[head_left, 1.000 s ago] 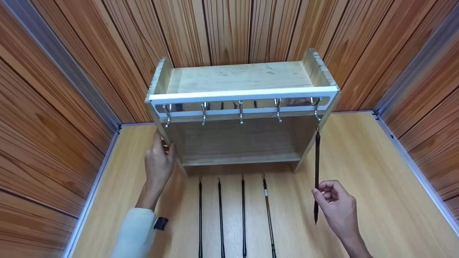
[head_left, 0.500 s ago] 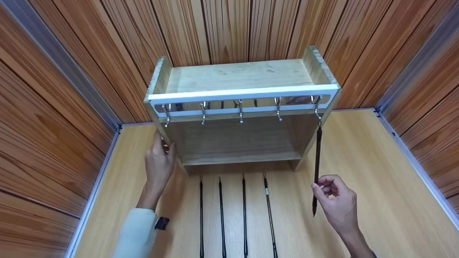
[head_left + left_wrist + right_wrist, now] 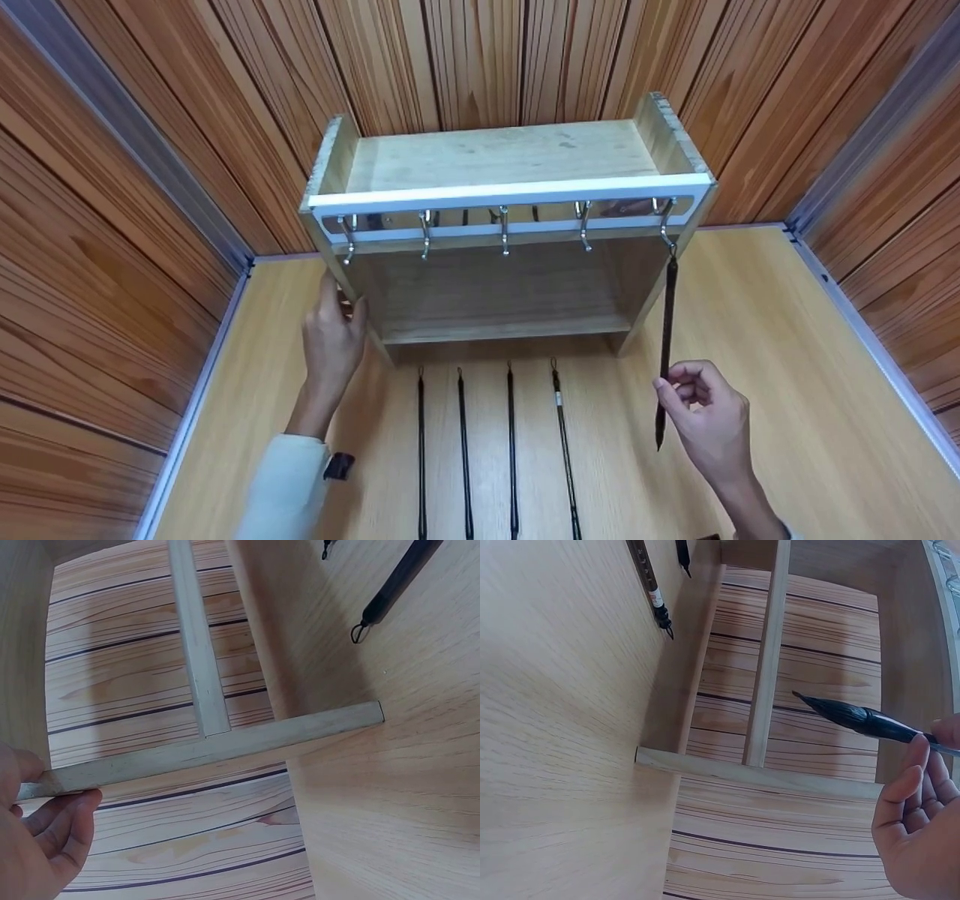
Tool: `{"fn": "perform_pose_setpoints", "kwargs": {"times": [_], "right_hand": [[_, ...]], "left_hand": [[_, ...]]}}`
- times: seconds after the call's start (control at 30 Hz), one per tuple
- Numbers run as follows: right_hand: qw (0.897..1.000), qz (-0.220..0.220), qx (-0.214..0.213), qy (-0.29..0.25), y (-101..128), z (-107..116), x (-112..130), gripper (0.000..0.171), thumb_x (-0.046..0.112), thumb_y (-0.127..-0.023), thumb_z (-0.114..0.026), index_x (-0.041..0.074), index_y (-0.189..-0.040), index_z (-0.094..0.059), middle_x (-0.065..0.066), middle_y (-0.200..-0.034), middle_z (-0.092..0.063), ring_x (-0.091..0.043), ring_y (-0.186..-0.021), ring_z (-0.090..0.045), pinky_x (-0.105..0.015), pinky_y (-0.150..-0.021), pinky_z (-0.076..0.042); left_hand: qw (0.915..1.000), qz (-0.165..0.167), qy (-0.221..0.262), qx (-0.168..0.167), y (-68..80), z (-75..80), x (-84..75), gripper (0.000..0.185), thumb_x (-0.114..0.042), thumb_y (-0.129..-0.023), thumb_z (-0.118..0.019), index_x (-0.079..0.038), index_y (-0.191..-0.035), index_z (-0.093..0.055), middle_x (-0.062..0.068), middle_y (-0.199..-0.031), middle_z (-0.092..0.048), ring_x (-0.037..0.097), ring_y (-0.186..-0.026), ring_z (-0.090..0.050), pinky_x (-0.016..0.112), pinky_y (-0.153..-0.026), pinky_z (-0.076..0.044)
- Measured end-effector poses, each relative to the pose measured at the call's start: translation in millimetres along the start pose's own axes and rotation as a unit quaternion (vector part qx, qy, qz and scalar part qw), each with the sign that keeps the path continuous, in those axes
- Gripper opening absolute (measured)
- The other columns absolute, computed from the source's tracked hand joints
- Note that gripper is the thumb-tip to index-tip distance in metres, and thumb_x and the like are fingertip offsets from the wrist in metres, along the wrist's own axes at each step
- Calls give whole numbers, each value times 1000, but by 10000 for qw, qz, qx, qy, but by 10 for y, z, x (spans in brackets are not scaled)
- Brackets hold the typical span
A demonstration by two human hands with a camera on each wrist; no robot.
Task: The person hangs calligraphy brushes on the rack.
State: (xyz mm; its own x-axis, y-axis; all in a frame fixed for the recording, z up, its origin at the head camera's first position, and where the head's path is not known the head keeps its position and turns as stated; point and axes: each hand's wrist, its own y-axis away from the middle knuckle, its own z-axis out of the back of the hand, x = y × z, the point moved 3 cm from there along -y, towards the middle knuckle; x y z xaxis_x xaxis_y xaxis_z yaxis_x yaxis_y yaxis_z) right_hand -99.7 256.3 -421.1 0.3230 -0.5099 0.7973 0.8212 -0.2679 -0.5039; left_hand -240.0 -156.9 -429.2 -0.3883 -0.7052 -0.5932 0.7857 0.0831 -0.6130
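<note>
Wood, pale and finely grained, makes up the desk [image 3: 825, 375], and on its near part four thin dark brushes [image 3: 422, 457] lie in a row, apart from one another, their loop ends toward the far side. The rightmost of them carries a white label [image 3: 559, 400]. At the near left comes a pale sleeve [image 3: 285, 487], with a small dark object [image 3: 339, 466] beside its cuff.

To the right of the row, the right hand [image 3: 709, 420] has its grip clamped on a fifth brush [image 3: 667, 322], thumb and fingertips pinching it near the dark bristles [image 3: 838, 712]. This brush is up off the desk, nearly upright, bristles down. Its top loop [image 3: 673, 251] meets the lower tip of the rightmost hook [image 3: 666, 225]; whether it is over that tip, I cannot tell.

A little farther, on the left, the left hand [image 3: 332, 337] has its grip clamped on the side board [image 3: 225, 741] of a wooden shelf [image 3: 502, 157], thumb and fingers on opposite faces. Five metal hooks [image 3: 505, 232] line a white rail [image 3: 465, 198] across the shelf's front. Farthest back rises striped brown panelling [image 3: 480, 67].
</note>
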Motion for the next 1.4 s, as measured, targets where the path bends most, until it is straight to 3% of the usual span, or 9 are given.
{"fn": "perform_pose_setpoints", "kwargs": {"times": [0.4, 0.63, 0.9, 1.07, 1.4], "right_hand": [[10000, -3, 19, 62, -16, -3, 13, 18, -22, -77, -69, -12, -88, -60, -11, -71, -63, -5, -58, -56, -12, -57, -42], [9999, -111, 23, 83, -15, -13, 1, 17, -20, -78, -70, -10, -88, -61, -9, -70, -63, -4, -57, -55, -12, -57, -42], [9990, -352, -33, 262, 16, -35, -328, 20, -18, -78, -73, -7, -91, -63, -6, -71, -64, -4, -58, -56, -11, -58, -42], [9987, -452, -10, 224, 23, -35, -399, 19, -15, -79, -75, -5, -92, -64, -4, -73, -65, -6, -59, -57, -12, -58, -43], [9998, -171, -23, 70, 0, -38, -254, 19, -19, -78, -72, -8, -90, -62, -8, -71, -65, -4, -59, -57, -12, -58, -43]], "left_hand": [[10000, -72, 17, -29, -7, -6, 0, 50, 2, -94, -65, 3, -140, -46, 24, -101, -70, 32, -76, -70, 44, -62, -59], [10000, 57, -62, 29, 0, -6, 1, 51, 0, -94, -65, 2, -141, -45, 23, -101, -70, 32, -77, -70, 43, -64, -59], [9999, 81, -84, 59, -2, -1, 3, 50, -1, -95, -65, 2, -141, -45, 22, -101, -70, 30, -77, -70, 41, -63, -59], [9999, 92, -101, 71, -2, -4, 6, 51, -1, -95, -65, 1, -141, -45, 22, -101, -70, 30, -77, -70, 41, -62, -59], [10000, 10, 36, 20, -10, -14, 10, 50, 1, -94, -64, 3, -141, -46, 24, -108, -69, 31, -77, -70, 42, -61, -58]]}}
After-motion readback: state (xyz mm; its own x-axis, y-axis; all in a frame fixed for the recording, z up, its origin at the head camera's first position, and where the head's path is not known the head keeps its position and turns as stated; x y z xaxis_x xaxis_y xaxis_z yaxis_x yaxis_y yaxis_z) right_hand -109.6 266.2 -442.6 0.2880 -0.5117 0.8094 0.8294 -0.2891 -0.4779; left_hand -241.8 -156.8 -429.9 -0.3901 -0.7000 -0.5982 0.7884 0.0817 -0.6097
